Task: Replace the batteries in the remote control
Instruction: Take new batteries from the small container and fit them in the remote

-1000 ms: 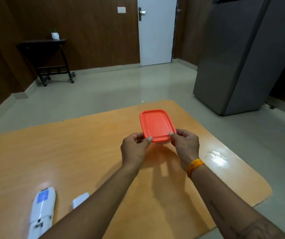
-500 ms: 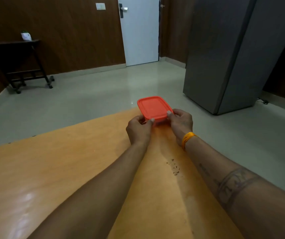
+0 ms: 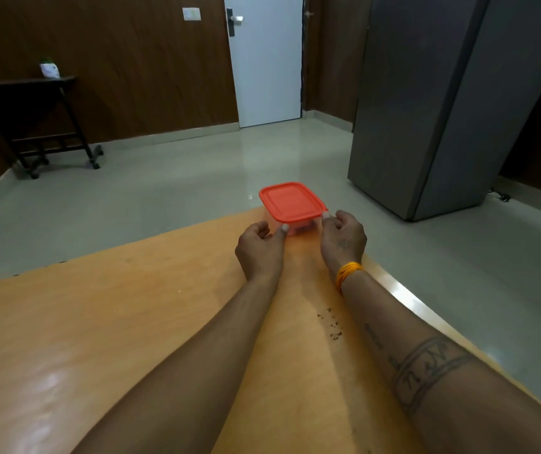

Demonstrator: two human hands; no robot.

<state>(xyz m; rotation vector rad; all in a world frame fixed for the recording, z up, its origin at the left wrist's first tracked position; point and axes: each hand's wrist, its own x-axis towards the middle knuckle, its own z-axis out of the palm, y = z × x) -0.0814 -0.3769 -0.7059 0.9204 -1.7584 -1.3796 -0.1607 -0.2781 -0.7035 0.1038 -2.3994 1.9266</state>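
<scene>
Remote control and batteries do not show in the head view; the one task-related thing in sight is a clear plastic container (image 3: pixel 295 226) with an orange lid (image 3: pixel 290 202), standing at the far edge of the surface (image 3: pixel 105 322). Dark contents show faintly through its wall, too small to identify.

Both hands reach to it. The left hand (image 3: pixel 260 250) has its thumb against the container's near left corner, its other fingers loosely curled beside the wall. The right hand (image 3: pixel 343 239) pinches the lid's near right corner with its fingertips. An orange thread band (image 3: pixel 347 273) circles the right wrist, and a tattoo band marks that forearm.

The surface is glossy orange-brown wood with a rounded far corner; a small scatter of dark crumbs (image 3: pixel 331 324) lies between the forearms.

Around it the room has a pale green polished floor (image 3: pixel 164 191), dark wood-panelled walls, one white door (image 3: pixel 266 60) with a handle, one light switch plate (image 3: pixel 191 14), one tall grey refrigerator (image 3: pixel 433 103), and one dark side table (image 3: pixel 30 119) on castors bearing one small white pot (image 3: pixel 49 69).
</scene>
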